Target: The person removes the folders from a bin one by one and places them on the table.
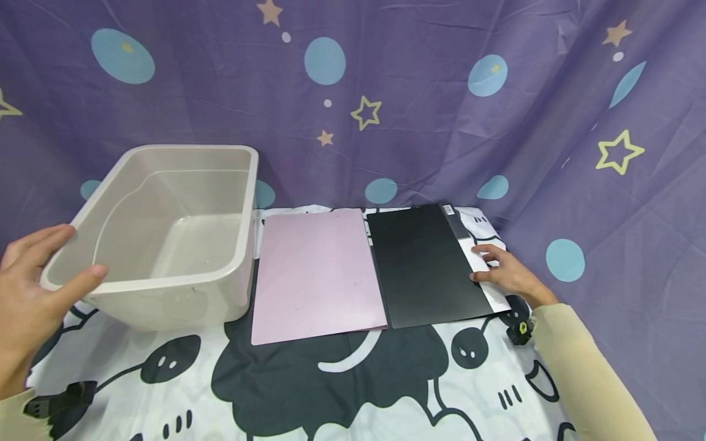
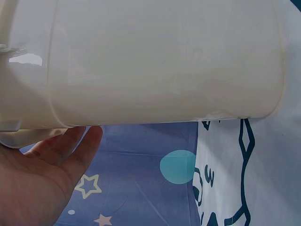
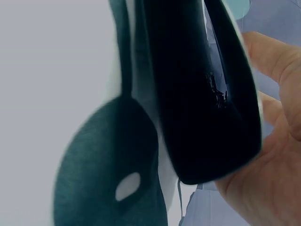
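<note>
My left hand (image 1: 35, 288) rests at the near left corner of an off-white plastic bin (image 1: 165, 306), thumb and fingers spread at its rim. In the left wrist view its straight fingers (image 2: 87, 150) reach along the bin's edge. A black folder (image 1: 425, 269) with a white strip down its right side lies flat. My right hand (image 1: 510, 272) lies on that strip, fingertips at the edge of the black cover. Before this hand in the right wrist view is a blurred dark shape (image 3: 202, 136). A pink folder (image 1: 320, 275) lies flat beside the black one.
The bin's inside shows bare plastic. A black-and-white cartoon cloth (image 1: 408, 422) covers the table. Close behind the bin and folders hangs a purple curtain (image 1: 419, 141) with stars and blue dots. It runs down along the right side too.
</note>
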{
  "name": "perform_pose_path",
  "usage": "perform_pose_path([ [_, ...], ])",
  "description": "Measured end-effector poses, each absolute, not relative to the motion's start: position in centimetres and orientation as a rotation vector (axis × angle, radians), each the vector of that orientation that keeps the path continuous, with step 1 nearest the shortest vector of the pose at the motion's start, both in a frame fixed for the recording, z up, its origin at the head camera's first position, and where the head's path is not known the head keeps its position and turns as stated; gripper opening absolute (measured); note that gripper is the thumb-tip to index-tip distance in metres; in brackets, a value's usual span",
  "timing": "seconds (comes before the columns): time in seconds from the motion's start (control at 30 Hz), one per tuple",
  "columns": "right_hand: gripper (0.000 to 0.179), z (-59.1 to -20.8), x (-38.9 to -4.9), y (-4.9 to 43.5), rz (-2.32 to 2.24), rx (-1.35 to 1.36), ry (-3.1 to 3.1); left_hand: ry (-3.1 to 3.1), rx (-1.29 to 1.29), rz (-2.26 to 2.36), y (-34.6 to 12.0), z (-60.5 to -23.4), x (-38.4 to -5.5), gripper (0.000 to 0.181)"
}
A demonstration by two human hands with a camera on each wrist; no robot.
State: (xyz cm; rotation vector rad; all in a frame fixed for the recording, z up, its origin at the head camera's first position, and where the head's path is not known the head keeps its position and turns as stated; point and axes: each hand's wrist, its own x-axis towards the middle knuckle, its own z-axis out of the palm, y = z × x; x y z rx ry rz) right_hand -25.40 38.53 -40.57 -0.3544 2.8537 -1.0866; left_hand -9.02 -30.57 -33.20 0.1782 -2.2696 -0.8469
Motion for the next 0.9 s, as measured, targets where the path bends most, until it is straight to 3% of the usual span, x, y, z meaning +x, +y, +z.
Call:
perform_pose_path([
  [0.9,0.065,-40.78,-25.37,38.45,-1.062,-0.312,2.812,-2.286,0.174,-0.817,-30.72,-33.22,-9.06,0.07],
])
